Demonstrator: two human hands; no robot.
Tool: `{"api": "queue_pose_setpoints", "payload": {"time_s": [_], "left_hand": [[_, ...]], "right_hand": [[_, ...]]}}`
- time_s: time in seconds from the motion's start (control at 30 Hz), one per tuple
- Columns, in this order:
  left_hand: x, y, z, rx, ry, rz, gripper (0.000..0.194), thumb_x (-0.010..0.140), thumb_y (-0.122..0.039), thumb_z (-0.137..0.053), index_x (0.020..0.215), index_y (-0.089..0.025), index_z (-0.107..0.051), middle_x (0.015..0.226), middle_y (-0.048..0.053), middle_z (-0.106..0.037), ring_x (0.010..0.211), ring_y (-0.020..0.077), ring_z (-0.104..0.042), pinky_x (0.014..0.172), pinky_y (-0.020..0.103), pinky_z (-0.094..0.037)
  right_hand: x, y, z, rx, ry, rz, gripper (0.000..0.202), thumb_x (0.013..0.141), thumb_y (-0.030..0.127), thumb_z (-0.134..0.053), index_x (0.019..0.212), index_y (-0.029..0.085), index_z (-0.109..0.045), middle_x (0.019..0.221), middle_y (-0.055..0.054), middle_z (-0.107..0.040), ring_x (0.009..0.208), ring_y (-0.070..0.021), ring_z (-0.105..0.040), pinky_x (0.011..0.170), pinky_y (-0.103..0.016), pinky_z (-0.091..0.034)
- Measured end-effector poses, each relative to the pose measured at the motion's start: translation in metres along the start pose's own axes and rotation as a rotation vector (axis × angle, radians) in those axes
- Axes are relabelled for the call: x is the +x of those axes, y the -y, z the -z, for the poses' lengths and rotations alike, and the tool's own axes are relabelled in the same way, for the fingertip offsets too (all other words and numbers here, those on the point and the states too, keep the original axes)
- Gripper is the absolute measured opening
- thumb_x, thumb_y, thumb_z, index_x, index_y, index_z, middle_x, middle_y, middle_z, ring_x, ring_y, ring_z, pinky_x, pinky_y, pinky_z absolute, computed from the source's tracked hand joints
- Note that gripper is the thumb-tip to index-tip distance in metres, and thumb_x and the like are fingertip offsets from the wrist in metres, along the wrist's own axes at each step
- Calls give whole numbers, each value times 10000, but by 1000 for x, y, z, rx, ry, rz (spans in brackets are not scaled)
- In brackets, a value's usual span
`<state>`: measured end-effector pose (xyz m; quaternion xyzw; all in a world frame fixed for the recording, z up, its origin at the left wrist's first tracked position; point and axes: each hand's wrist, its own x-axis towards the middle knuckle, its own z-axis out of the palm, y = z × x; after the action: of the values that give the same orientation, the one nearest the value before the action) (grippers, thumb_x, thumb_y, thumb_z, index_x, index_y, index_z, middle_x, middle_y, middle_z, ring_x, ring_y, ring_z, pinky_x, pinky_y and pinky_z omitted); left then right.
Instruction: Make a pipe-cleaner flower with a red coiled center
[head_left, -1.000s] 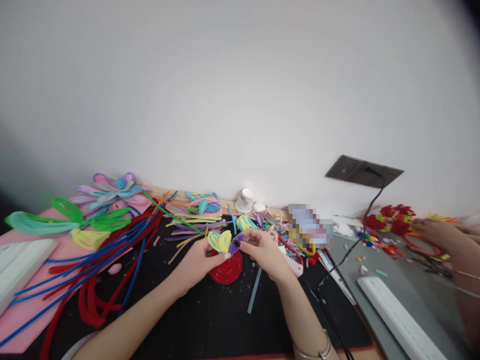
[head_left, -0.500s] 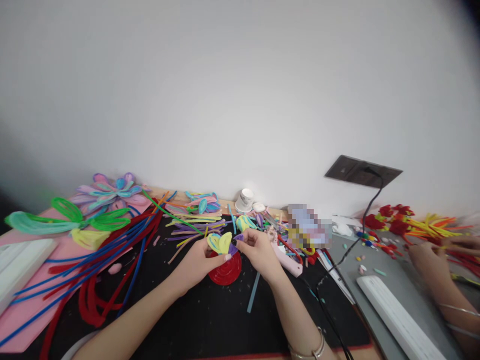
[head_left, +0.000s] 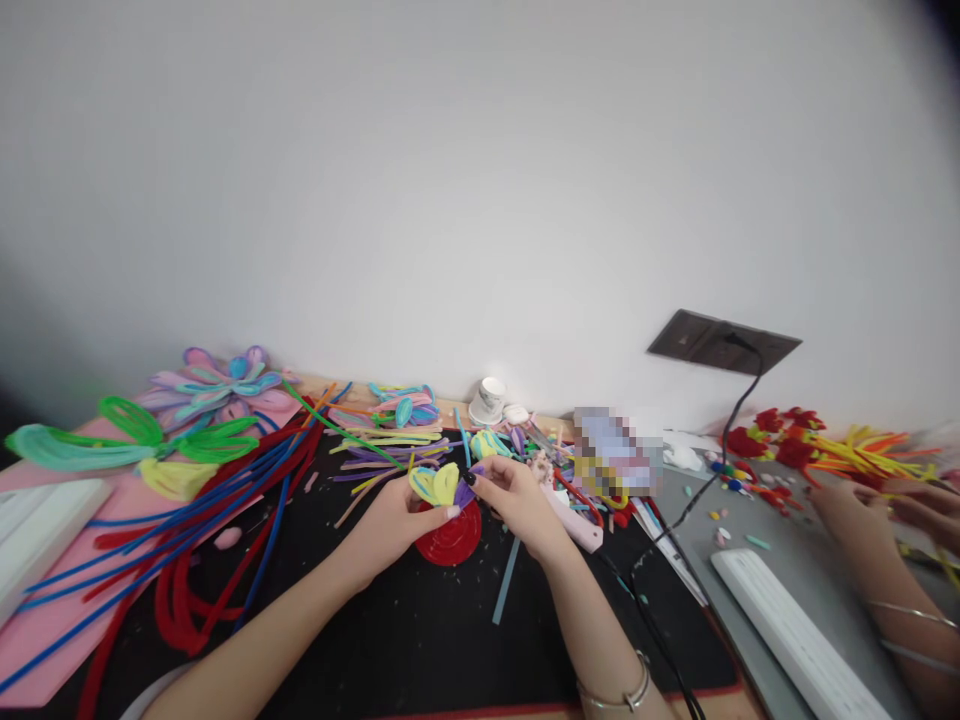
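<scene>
In the head view my left hand (head_left: 397, 525) pinches a pipe-cleaner piece with yellow loops (head_left: 444, 485) and a purple loop (head_left: 464, 494) at its right side. My right hand (head_left: 517, 505), fingers drawn together, grips at the purple loop's upper edge; the exact contact is small. Below the piece, a red round coil (head_left: 451, 536) lies flat on the black mat (head_left: 420, 620). Just behind my hands sits another looped yellow and blue pipe-cleaner piece (head_left: 489, 445). Loose purple and yellow pipe cleaners (head_left: 390, 450) are spread behind my left hand.
Blue and red pipe cleaners (head_left: 202, 520) and a green-petalled flower (head_left: 139, 440) lie at left. A white cup (head_left: 490, 400) stands by the wall. To the right are a black cable (head_left: 701, 500), a white power strip (head_left: 795, 635) and another person's hands (head_left: 862, 515).
My right fingers have shifted slightly up along the purple loop, showing more of it. The yellow loops tilt a little more upright. My left hand stays almost in place.
</scene>
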<state>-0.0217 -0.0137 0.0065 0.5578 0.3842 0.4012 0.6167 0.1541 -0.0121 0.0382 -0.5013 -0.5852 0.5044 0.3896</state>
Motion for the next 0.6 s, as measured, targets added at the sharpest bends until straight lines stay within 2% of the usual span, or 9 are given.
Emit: {"api": "queue_pose_setpoints", "payload": {"time_s": [0.2, 0.6], "left_hand": [[1, 2, 1, -17, -17, 13, 264, 683, -299, -725, 904, -162, -680, 940, 66, -745, 932, 259, -657, 841, 351, -477], [-1, -3, 1, -10, -63, 13, 254, 689, -284, -722, 901, -158, -660, 909, 55, -738, 892, 234, -652, 816, 327, -473]], "right_hand": [[3, -6, -3, -60, -53, 112, 128, 747, 291, -589, 699, 183, -541, 603, 50, -469, 550, -98, -411, 521, -221, -319], [3, -10, -7, -150, -126, 161, 197, 768, 263, -558, 632, 201, -429, 570, 64, -390, 523, -98, -352, 502, -226, -279]]}}
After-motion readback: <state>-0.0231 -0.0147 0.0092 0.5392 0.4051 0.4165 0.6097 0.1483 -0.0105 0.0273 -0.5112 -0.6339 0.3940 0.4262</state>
